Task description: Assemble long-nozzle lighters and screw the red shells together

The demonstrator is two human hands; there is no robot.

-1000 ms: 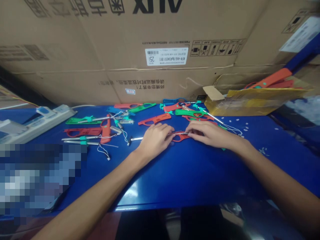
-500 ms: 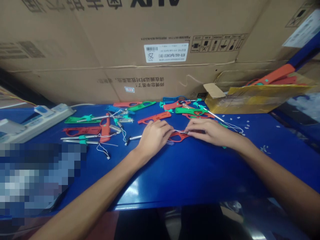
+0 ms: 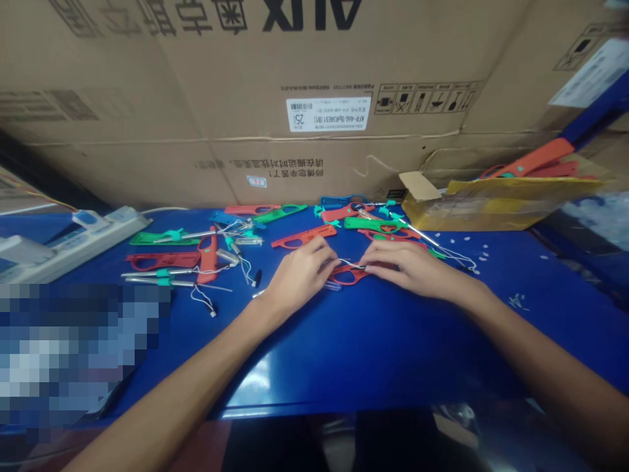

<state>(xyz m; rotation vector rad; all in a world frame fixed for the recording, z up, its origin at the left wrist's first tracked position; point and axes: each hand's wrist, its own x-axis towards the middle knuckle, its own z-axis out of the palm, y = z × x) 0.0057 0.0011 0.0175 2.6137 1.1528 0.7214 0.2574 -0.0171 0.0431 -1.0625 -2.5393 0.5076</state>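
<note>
My left hand (image 3: 303,272) and my right hand (image 3: 407,267) face each other over the blue table, fingers pinched closed. A thin white wire (image 3: 348,261) stretches between their fingertips, with a small dark end at my right fingertips. Just beneath lies a red-orange plastic lighter casing (image 3: 350,278) with a trigger loop, partly covered by the fingers. A clear plastic piece (image 3: 333,286) shows beside my left fingers. The tip of a metal tube (image 3: 258,294) sticks out by my left wrist; whether that hand grips it is hidden.
Behind the hands lie red casings (image 3: 164,260), a green casing (image 3: 373,225) and several metal tubes with wires (image 3: 160,280). A power strip (image 3: 93,235) stands at the left. Back right, an open carton (image 3: 511,204) holds red casings. A large cardboard box (image 3: 236,85) walls off the back.
The camera view has tilted up slightly. My hands stay pinched around the wire in nearly the same place, and less of the metal tube shows beside my left hand.
</note>
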